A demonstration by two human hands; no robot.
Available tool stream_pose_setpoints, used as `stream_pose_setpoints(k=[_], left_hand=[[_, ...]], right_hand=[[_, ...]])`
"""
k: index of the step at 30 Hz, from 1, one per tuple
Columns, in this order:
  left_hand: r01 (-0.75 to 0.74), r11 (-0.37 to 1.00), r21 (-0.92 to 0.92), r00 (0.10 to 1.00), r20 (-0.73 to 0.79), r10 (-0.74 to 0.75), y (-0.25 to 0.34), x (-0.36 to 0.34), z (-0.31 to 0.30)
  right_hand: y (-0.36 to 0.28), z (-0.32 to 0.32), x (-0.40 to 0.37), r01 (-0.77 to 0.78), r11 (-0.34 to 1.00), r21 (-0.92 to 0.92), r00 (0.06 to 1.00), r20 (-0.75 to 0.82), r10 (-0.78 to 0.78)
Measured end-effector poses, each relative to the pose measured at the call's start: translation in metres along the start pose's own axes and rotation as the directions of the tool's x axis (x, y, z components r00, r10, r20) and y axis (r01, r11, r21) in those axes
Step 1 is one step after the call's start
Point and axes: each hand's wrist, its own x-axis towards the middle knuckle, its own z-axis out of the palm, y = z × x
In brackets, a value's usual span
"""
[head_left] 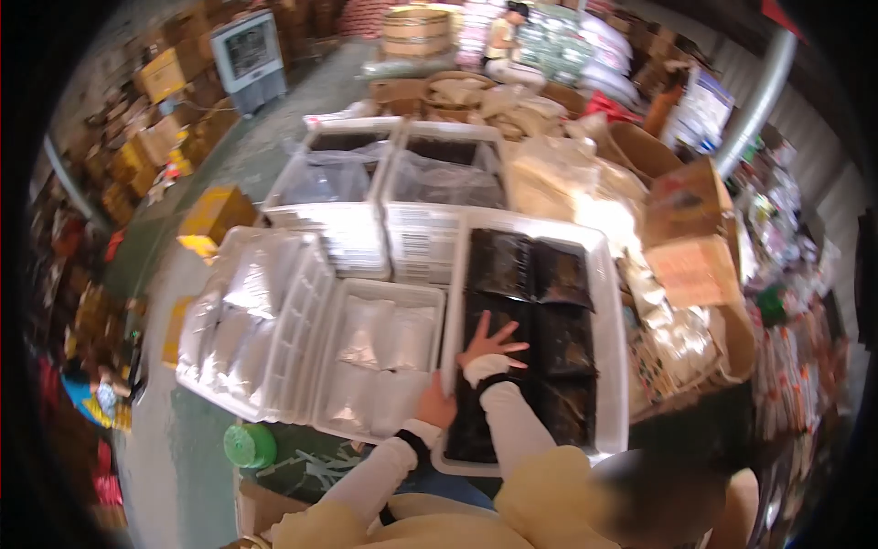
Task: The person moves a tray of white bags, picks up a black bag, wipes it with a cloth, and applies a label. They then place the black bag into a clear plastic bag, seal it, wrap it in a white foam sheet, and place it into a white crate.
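Note:
My right hand (494, 342) lies with its fingers spread on dark, flat plastic bags (563, 331) packed in rows inside a white plastic crate (607, 366). My left hand (437, 403) is closed at the left rim of this crate, with part of its fingers hidden. Left of it, a second white crate (322, 400) holds several silvery-white bags (401, 337) lying flat. Further left, a tilted white crate (297, 320) contains more pale, shiny bags (249, 285).
Behind stand two white crates (329, 220) with dark contents under clear plastic. Right are cardboard boxes (690, 265) and a tan sack (572, 183). A green round object (250, 446) sits low left. A person (506, 46) sits far back, near a grey air cooler (249, 59).

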Motion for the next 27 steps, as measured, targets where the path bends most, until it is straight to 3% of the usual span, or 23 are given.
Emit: stream_pose_setpoints(k=[4, 7, 13, 17, 19, 21, 24, 26, 27], left_hand=[[0.040, 0.999, -0.008, 0.999, 0.008, -0.040, 0.017, -0.004, -0.011], [0.074, 0.996, -0.040, 0.996, 0.059, -0.071, 0.028, -0.006, -0.022], [0.060, 0.995, -0.076, 0.998, 0.015, -0.059, 0.024, -0.006, -0.016], [0.045, 0.994, -0.095, 0.998, 0.044, -0.041, 0.020, -0.005, -0.016], [-0.147, 0.988, 0.040, 0.974, -0.170, 0.152, 0.019, -0.006, -0.012], [-0.305, 0.925, 0.228, 0.866, -0.337, 0.369, 0.037, -0.008, -0.018], [-0.481, 0.873, -0.083, 0.862, -0.225, 0.454, 0.063, -0.002, -0.029], [-0.325, 0.907, -0.269, 0.944, -0.139, 0.298, 0.064, 0.009, -0.012], [-0.246, 0.939, -0.242, 0.969, -0.066, 0.237, 0.053, 0.018, 0.003]], right_hand=[[-0.009, -0.011, 0.007, -0.051, 0.998, -0.042, 0.993, 0.102, 0.055], [-0.012, -0.007, 0.007, -0.046, 0.996, -0.076, 0.995, 0.086, 0.053], [-0.011, -0.004, 0.010, -0.038, 0.992, -0.123, 0.999, 0.025, 0.042], [-0.007, -0.009, 0.010, 0.029, 0.994, -0.105, 0.997, 0.073, -0.021], [-0.006, -0.013, 0.009, 0.044, 0.993, -0.112, 0.996, 0.083, -0.035], [-0.007, -0.004, 0.013, 0.021, 0.980, -0.196, 1.000, 0.019, -0.018], [0.011, -0.010, 0.015, 0.153, 0.982, -0.107, 0.987, 0.072, -0.146], [0.039, -0.019, 0.019, 0.310, 0.951, 0.012, 0.950, 0.041, -0.311], [0.063, -0.016, 0.030, 0.406, 0.903, 0.141, 0.911, 0.012, -0.412]])
